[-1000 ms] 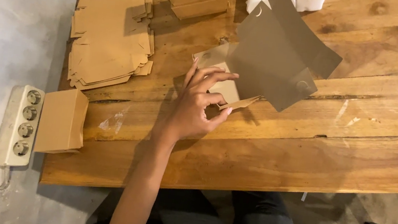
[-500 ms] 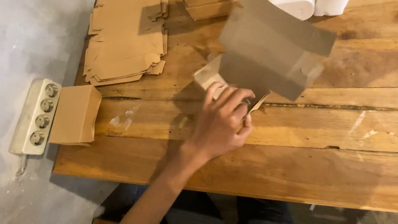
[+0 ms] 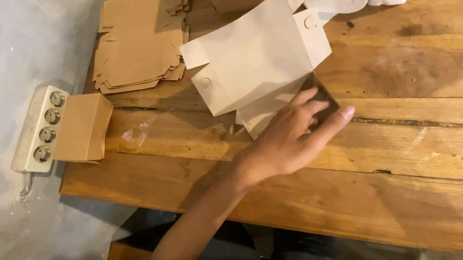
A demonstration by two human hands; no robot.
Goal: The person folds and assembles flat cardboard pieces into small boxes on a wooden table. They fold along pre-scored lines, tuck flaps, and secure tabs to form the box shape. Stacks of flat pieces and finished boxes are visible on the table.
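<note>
I am pressing my left hand (image 3: 292,137), fingers spread, onto the pale cardboard box (image 3: 254,62) near the counter's (image 3: 411,199) far edge, folding it; flaps likely need tucking next.

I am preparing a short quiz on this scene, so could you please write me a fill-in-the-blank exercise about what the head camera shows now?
1. One hand rests on the pale unfolded box, which lies on a ____ table.
2. The stack of flat brown cardboard blanks lies to the ____ of the pale box in the picture.
3. The white power strip shows ____ sockets.
4. The small folded brown box sits right beside the ____.

Missing words: wooden; left; four; power strip
</note>
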